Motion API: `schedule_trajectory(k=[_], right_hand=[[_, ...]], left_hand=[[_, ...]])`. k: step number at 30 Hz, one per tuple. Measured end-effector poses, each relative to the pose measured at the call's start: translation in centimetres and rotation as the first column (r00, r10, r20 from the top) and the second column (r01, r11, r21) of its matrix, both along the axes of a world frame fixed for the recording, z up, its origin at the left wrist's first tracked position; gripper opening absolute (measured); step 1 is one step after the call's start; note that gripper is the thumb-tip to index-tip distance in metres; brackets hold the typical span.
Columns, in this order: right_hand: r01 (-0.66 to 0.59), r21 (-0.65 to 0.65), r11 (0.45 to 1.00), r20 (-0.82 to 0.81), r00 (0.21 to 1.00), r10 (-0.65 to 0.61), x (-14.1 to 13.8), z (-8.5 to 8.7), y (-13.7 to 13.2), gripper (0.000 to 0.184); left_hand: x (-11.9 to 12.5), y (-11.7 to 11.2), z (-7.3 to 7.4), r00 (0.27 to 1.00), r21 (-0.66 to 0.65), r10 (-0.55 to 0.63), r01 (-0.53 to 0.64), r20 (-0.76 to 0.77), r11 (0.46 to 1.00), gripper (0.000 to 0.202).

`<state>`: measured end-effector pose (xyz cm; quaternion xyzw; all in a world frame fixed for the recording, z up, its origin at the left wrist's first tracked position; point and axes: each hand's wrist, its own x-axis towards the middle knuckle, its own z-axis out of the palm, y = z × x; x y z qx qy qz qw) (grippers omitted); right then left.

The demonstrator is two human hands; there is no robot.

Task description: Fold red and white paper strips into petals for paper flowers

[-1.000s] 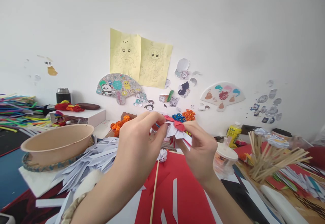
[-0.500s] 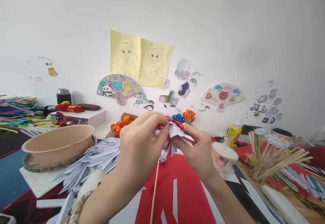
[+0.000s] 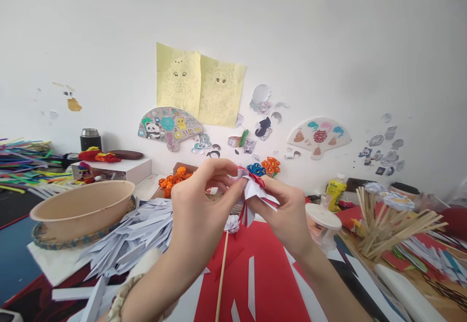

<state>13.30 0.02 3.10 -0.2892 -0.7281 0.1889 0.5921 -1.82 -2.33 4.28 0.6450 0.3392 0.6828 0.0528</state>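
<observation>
Between my two hands is a folded paper flower [image 3: 252, 191] in white and red, raised above the table. My left hand [image 3: 204, 200] pinches its left edge with thumb and fingers. From the right, my right hand [image 3: 286, 210] grips the flower, its fingertips partly hidden behind the folds. Beneath them a thin wooden stick [image 3: 223, 268] with a crumpled white paper bloom [image 3: 231, 223] at its top lies over red paper [image 3: 270, 268]. White paper strips [image 3: 251, 283] rest on that red sheet.
A beige basin [image 3: 83, 205] stands at left beside a heap of folded white paper strips [image 3: 134, 234]. At right are a lidded cup [image 3: 323, 217], a yellow bottle [image 3: 335, 193] and a bundle of wooden sticks [image 3: 394, 229]. Orange flowers [image 3: 173, 181] sit behind my hands.
My left fingers have spread a little wider at the flower's edge, and the thumb has shifted. The white bloom below shows more fully. My right hand has barely moved.
</observation>
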Motion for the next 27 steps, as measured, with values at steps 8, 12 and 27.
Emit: schedule_trajectory(k=[8, 12, 27], right_hand=[[-0.054, -0.012, 0.998, -0.026, 0.998, 0.053, -0.3, 0.2, -0.3, 0.008], [-0.029, 0.004, 1.000, 0.004, 1.000, 0.029, 0.0, 0.3, -0.3, 0.010], [-0.163, -0.076, 0.984, -0.057, 0.986, 0.158, 0.3, 0.9, -0.5, 0.003]], left_hand=[[0.3, 0.0, -0.4, 0.998, -0.068, 0.005, -0.001, 0.062, 0.998, 0.006], [0.3, 0.2, -0.7, 0.998, -0.009, 0.059, -0.059, 0.033, 0.998, 0.010], [0.0, 0.3, -0.2, 0.994, 0.153, 0.025, -0.009, -0.102, 0.988, 0.014]])
